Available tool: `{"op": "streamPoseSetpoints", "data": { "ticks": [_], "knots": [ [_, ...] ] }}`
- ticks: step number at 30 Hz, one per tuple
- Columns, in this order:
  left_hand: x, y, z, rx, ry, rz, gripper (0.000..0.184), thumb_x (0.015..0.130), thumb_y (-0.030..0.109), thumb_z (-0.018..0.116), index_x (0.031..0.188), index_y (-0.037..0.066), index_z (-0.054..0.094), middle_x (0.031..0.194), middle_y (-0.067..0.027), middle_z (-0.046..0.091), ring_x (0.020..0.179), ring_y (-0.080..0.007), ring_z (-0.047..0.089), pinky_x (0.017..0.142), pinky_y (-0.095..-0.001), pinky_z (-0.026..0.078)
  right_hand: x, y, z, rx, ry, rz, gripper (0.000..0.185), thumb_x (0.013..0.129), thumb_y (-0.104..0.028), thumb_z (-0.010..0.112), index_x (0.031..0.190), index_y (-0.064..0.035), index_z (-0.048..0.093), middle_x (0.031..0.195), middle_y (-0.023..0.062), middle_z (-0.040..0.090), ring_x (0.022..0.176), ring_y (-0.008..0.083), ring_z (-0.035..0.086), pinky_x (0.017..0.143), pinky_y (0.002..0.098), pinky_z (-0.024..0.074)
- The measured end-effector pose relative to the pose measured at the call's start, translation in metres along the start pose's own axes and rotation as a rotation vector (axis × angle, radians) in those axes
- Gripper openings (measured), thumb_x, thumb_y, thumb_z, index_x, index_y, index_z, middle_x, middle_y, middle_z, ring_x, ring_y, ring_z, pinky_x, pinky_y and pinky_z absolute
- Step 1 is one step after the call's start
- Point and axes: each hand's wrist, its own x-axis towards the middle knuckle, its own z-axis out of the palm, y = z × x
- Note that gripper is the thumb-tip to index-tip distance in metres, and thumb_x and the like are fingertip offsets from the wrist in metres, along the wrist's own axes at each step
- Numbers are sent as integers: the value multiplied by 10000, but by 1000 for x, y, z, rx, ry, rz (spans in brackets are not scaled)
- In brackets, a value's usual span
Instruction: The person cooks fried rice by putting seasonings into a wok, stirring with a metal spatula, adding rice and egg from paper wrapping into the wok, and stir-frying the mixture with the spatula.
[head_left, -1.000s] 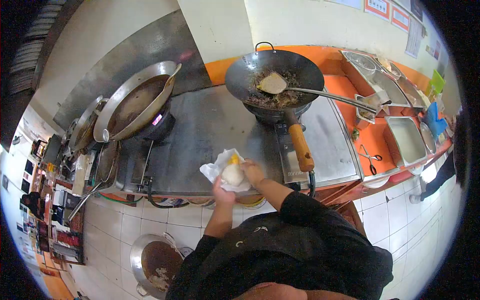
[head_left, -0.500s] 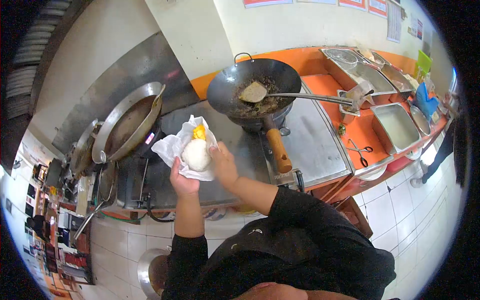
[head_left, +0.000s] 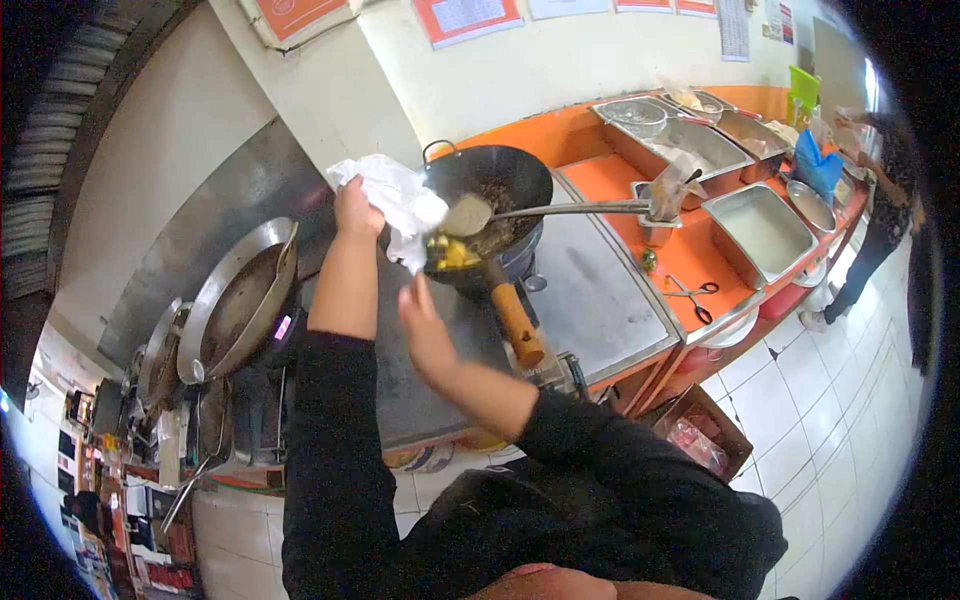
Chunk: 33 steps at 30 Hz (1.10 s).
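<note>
My left hand point(head_left: 357, 208) grips a crumpled sheet of white paper point(head_left: 378, 182), tilted over the left rim of a dark wok point(head_left: 525, 180). A white rounded lump of rice point(head_left: 428, 210) shows at the paper's edge, above the wok. Yellow pieces, perhaps egg point(head_left: 455, 253), lie low in the wok's near left side. Below the paper's lower corner, my right hand point(head_left: 428, 335) has its fingers stretched out and holds nothing. A wide-bladed wok spatula point(head_left: 468, 215) rests in the wok, its long metal handle reaching right. The wok's wooden handle point(head_left: 515, 325) points toward me.
Large pans point(head_left: 238, 300) lean on the left. To the right, an orange counter point(head_left: 600, 185) carries metal trays point(head_left: 762, 232), scissors point(head_left: 695, 295) and a blue bag point(head_left: 818, 165). A crate point(head_left: 705, 435) sits on the floor below. Another person point(head_left: 880, 220) stands far right.
My left hand has carried the paper up to the wok and tipped it. The yellow pieces have left the paper for the wok. My right hand has come away from the paper.
</note>
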Motion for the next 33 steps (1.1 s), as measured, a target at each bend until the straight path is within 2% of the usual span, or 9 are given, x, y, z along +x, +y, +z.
{"op": "streamPoseSetpoints", "data": {
  "ticks": [6, 9, 12, 15, 21, 25, 27, 29, 33],
  "knots": [
    [-23, 20, 99, 287, 93, 120, 243, 794, 124, 428, 1004, 1, 433, 976, -148, 514, 818, -272, 545, 714, -401, 437, -97, -2, -143, -378, -813, -64, 398, 838, -266, 505, 1174, -60, 454, 1119, 95, 525, 1039, 171, 482, 884, 288, 368],
    [-30, 46, 115, 1354, 67, 468, 236, 802, 172, 451, 967, 4, 450, 953, -130, 529, 818, -253, 547, 710, -382, 444, -142, -11, -208, -309, -586, 140, 324, 845, -175, 491, 1128, -17, 483, 1039, 107, 561, 971, 183, 527, 850, 298, 401],
    [-33, 61, 127, 1456, 113, 579, 206, 828, 164, 434, 970, 19, 471, 965, -115, 543, 827, -240, 553, 700, -367, 449, -184, -20, -243, -80, -222, 274, 296, 847, -109, 473, 1113, 20, 475, 1016, 152, 556, 922, 219, 554, 812, 313, 435],
    [-51, 70, 139, 382, -209, 472, 253, 846, 132, 425, 1080, 38, 442, 1062, -123, 514, 919, -248, 531, 753, -395, 439, -216, -19, -261, -68, 33, 239, 264, 842, -86, 466, 1082, 20, 493, 971, 148, 570, 862, 213, 574, 768, 314, 457],
    [-171, 69, 172, -257, -437, 246, 404, 844, 137, 455, 1218, 49, 331, 1151, -110, 451, 1051, -253, 450, 897, -438, 359, -234, -32, -281, -58, 134, 150, 263, 827, -107, 484, 1055, 22, 507, 956, 140, 575, 832, 200, 570, 754, 300, 448],
    [-292, 25, 194, -368, -349, -10, 408, 844, 148, 454, 1217, 34, 333, 1174, -122, 435, 1079, -252, 429, 917, -419, 340, -221, -36, -296, 103, -58, 92, 570, 765, -276, 589, 1218, -23, 352, 1110, 144, 488, 984, 238, 500, 811, 368, 416],
    [-359, -12, 216, -274, -197, -75, 400, 848, 151, 449, 1209, 23, 331, 1170, -128, 434, 1076, -257, 430, 909, -403, 345, -214, -48, -289, 416, -171, -70, 807, 735, -341, 612, 1325, -92, 121, 1303, 135, 276, 1153, 251, 347, 895, 403, 358],
    [-416, -70, 238, -128, -139, 1, 376, 848, 146, 443, 1185, 19, 338, 1148, -133, 437, 1047, -242, 440, 876, -389, 365, -216, -48, -294, 589, -45, -115, 916, 721, -368, 623, 1333, -155, -24, 1345, 119, 170, 1184, 267, 296, 907, 440, 339],
    [-492, -197, 259, 239, -95, -239, 349, 833, 130, 451, 1150, 23, 351, 1107, -133, 444, 976, -214, 463, 805, -352, 399, -243, -1, -353, 548, 277, -66, 836, 732, -334, 599, 1335, -162, 46, 1326, 111, 215, 1176, 258, 308, 902, 400, 343]
  ]
}}
